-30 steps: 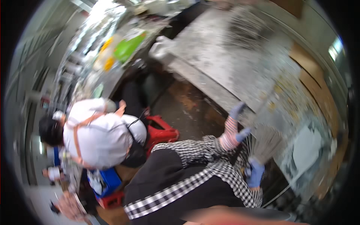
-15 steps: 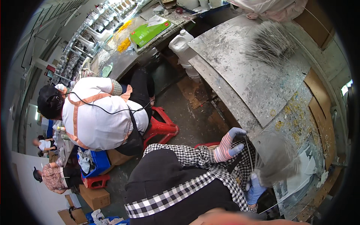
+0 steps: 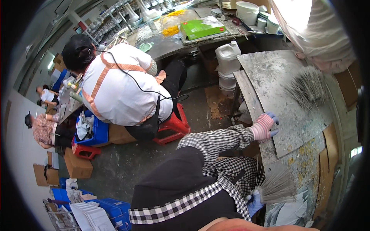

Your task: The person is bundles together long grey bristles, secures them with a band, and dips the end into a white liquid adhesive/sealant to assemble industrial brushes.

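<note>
My left hand [image 3: 264,127], in a pink-striped knit glove with blue fingertips, reaches over the near edge of a grey, paint-stained board [image 3: 277,92]. Its thumb and fingers are apart, with nothing visible between them. Lower down, my right hand [image 3: 254,203], in a blue-tipped glove, is closed around one end of a bunch of thin grey wires [image 3: 277,188]. The wires fan out to the right over the worktable, and a few stick up apart from the rest. A larger heap of similar wires [image 3: 307,87] lies at the far end of the board.
Brown cardboard strips [image 3: 330,144] and white paper scraps [image 3: 287,211] lie along the table. A white jug [image 3: 228,57] stands on buckets beside it. To the left, a person in a white shirt [image 3: 123,84] sits on a red stool [image 3: 175,125]. A green box [image 3: 202,29] rests on the far bench.
My left hand has moved away from the wire bunch and out over the board's edge. My right hand keeps its hold; the bunch, blurred before, shows more sharply. The view has shifted.
</note>
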Motion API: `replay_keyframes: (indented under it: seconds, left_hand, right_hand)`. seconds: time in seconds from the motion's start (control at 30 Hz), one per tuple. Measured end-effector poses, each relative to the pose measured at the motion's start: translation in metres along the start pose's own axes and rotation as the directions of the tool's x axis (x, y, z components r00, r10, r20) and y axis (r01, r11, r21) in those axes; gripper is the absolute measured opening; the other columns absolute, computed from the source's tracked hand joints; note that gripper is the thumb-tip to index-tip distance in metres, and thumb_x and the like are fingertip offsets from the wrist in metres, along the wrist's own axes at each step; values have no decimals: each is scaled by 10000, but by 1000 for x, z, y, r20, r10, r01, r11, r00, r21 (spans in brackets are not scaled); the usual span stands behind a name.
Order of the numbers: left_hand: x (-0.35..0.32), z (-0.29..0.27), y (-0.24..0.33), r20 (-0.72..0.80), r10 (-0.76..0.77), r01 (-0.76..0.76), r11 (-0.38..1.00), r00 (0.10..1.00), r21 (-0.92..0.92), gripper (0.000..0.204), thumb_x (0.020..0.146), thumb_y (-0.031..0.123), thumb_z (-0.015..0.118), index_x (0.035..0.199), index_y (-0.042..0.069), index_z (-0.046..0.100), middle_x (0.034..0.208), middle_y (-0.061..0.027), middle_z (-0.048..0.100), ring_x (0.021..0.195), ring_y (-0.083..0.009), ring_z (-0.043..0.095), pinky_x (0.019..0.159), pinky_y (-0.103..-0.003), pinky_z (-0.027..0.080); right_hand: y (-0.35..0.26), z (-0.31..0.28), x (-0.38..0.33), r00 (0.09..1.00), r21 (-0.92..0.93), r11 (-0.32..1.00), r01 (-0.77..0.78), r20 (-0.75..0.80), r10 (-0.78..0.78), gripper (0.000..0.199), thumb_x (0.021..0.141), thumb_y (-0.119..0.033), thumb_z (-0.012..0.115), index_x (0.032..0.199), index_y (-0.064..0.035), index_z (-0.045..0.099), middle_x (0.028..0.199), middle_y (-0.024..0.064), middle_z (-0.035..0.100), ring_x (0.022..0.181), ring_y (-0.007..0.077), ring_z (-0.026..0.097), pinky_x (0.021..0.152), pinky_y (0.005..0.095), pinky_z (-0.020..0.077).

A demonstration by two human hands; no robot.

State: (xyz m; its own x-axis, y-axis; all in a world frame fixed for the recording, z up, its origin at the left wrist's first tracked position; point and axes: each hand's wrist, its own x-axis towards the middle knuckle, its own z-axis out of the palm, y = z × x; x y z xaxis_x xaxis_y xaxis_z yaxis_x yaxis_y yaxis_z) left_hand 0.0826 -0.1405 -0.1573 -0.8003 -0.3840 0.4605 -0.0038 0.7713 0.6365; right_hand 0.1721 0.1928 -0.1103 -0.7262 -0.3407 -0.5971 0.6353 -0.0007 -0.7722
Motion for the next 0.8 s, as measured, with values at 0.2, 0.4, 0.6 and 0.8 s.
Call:
replay_keyframes:
  seconds: [0.2,0.4,0.6,0.8]
  left_hand:
    - [12,5,1,-47,65,-55,980,997,192,338,733,313,716,950,78,606,975,-147,582,967,-353,554,854,-466,458]
    - [10,14,-3,-73,60,-47,984,996,174,364,666,327,730,867,60,588,905,-139,600,913,-345,564,830,-466,471]
    - [4,21,-5,-77,89,-75,983,993,167,379,641,368,740,844,72,617,900,-121,609,906,-332,568,816,-462,478]
    - [8,27,-15,-113,130,-104,971,985,213,379,615,380,743,811,84,610,874,-106,590,892,-324,559,791,-462,477]
  right_hand:
    - [5,-27,36,994,-40,994,103,43,-101,118,952,-195,658,935,-90,607,738,-7,583,504,80,512,374,243,412]
    - [2,-27,69,998,63,997,47,28,-49,119,964,-203,668,1052,-127,645,841,-1,663,583,70,562,406,218,447]
    - [4,-24,93,999,-24,999,38,13,-38,189,961,-184,671,1139,-124,648,890,2,663,715,71,574,485,204,482]
    - [13,-13,107,973,-79,996,28,233,-9,215,956,-169,673,1160,-104,649,903,6,655,760,65,569,506,196,477]
